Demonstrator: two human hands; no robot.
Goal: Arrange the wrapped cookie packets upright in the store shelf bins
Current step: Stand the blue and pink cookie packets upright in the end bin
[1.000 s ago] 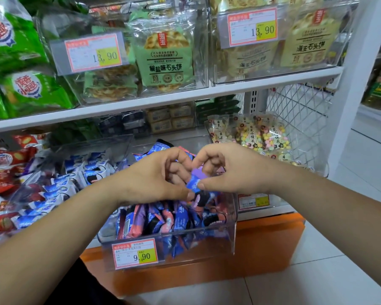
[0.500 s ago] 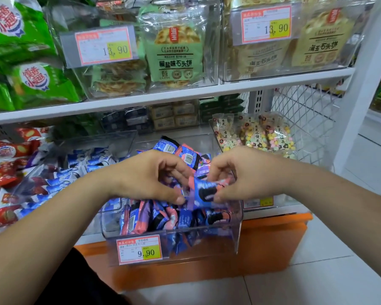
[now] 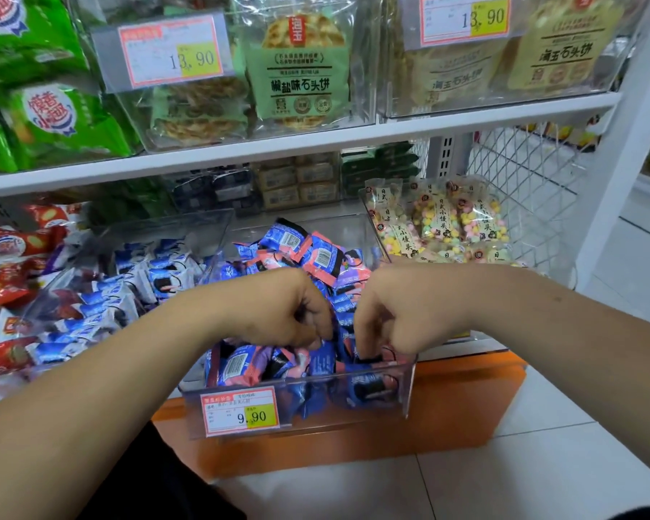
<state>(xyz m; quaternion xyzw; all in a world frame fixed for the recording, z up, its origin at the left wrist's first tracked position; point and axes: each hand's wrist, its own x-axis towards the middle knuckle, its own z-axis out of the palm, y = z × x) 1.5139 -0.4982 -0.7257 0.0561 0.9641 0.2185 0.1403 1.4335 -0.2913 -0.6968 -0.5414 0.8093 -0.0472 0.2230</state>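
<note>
Two hands: left hand (image 3: 278, 309), right hand (image 3: 406, 309), fingers (image 3: 318, 324) curled among cookie packets (image 3: 241, 364) (grip hidden).

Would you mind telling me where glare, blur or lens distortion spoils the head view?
Head view: glare washes out the left price tag and streaks the clear upper bins; the white post leans, likely wide-angle distortion; the cookie packets towards the left edge look smeared.

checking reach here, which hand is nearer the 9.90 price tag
Left. The left hand is above the 9.90 tag, slightly to its right; the right hand is farther right, over the right front corner of the bin.
</note>
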